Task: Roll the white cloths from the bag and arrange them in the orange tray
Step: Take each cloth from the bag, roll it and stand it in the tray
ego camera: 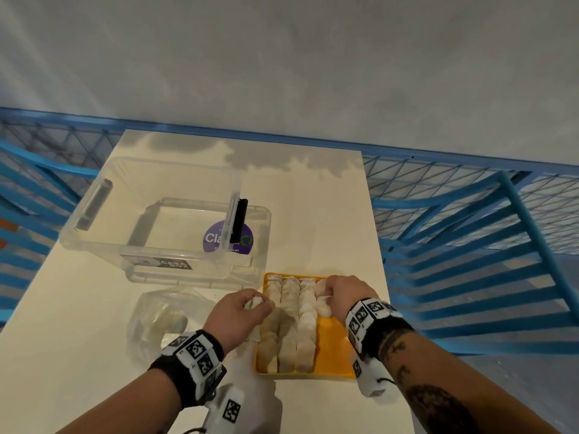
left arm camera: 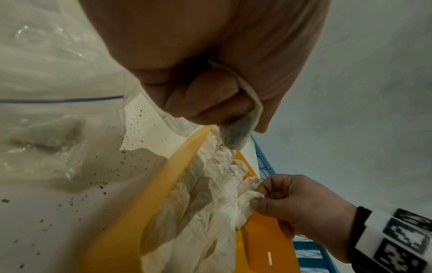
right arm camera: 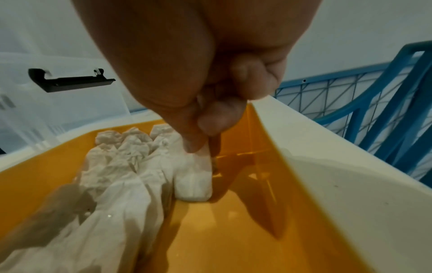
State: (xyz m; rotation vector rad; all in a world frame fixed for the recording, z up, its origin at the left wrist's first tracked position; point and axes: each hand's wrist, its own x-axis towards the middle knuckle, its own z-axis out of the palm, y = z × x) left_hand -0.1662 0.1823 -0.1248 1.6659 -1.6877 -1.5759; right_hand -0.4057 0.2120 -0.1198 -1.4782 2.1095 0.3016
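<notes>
Glossy orange plastic tray (ego camera: 335,349) on the smooth white bench (ego camera: 78,308) holds three rows of crinkled white rolled cloths (ego camera: 305,321). Right hand (ego camera: 346,292) grip pinches a soft roll (right arm camera: 195,182) starting a fourth row, while left hand (ego camera: 235,314) grip curls round a thin limp cloth (left arm camera: 236,136) by the tray's left edge. Crumpled clear bag (ego camera: 163,317) lies left, with a clear hard plastic box (ego camera: 150,214) behind.

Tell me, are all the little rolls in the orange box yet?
Not quite. Three rows of rolled cloths already fill most of the orange tray. The right hand is pressing a roll into a fourth row, and the left hand holds another cloth. That row has bare space, and the bag still holds something pale.
</notes>
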